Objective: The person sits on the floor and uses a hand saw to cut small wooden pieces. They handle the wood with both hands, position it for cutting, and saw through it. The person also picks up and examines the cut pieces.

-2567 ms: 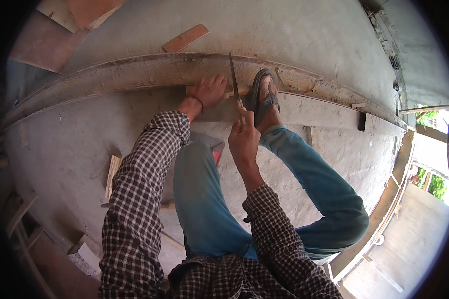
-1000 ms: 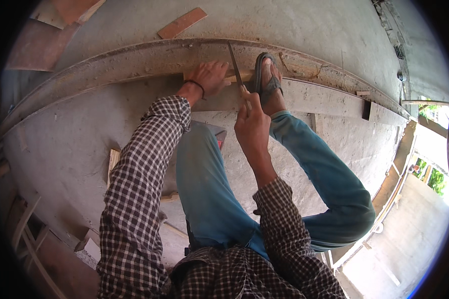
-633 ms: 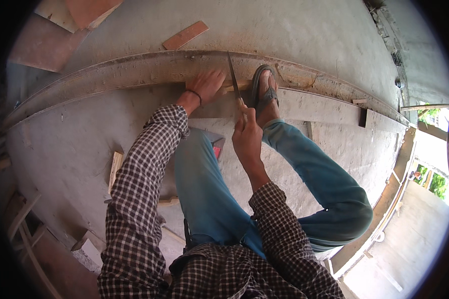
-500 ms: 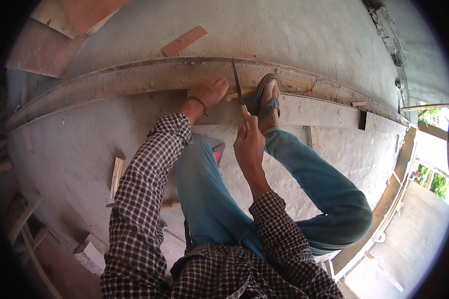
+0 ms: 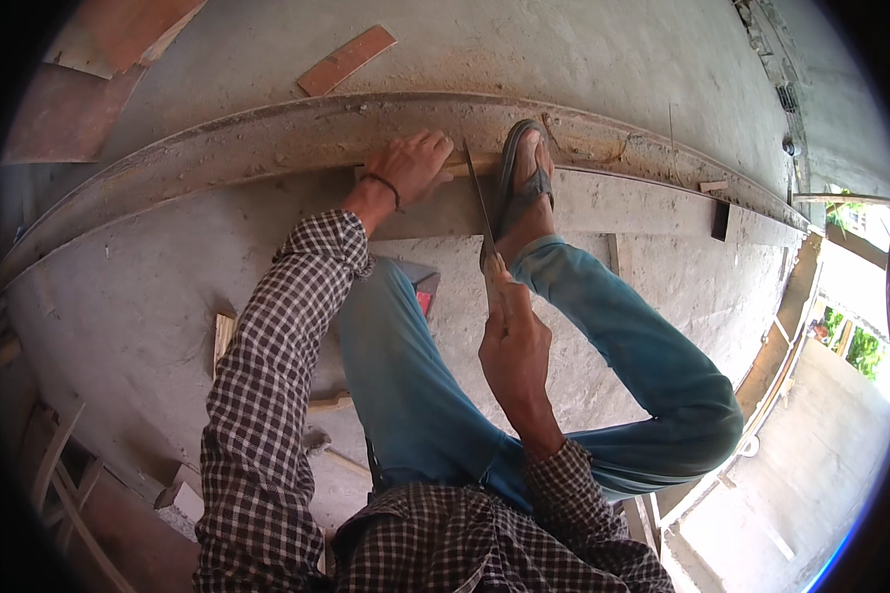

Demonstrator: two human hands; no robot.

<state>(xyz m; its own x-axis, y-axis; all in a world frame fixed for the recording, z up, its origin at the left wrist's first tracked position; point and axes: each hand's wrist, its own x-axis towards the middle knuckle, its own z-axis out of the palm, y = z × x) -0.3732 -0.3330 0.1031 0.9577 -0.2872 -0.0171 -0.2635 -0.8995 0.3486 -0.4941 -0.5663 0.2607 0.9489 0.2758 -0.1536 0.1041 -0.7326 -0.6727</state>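
Observation:
My right hand is closed around the handle of a handsaw. Its narrow dark blade points away from me, crossing the edge of a long dusty beam. Left of the blade, my left hand is curled over a thin strip of wood lying along the beam, pressing it down with the fingers. My sandalled foot rests on the beam just right of the blade. The exact contact between the blade and the strip is hard to make out.
A reddish board offcut lies beyond the beam, with larger reddish sheets at the far left. Small wood pieces and a red-and-dark object sit on the concrete floor. Loose timber is at the lower left.
My right hand has drawn the saw back toward me, so less blade reaches past the beam. My left hand stays on the strip.

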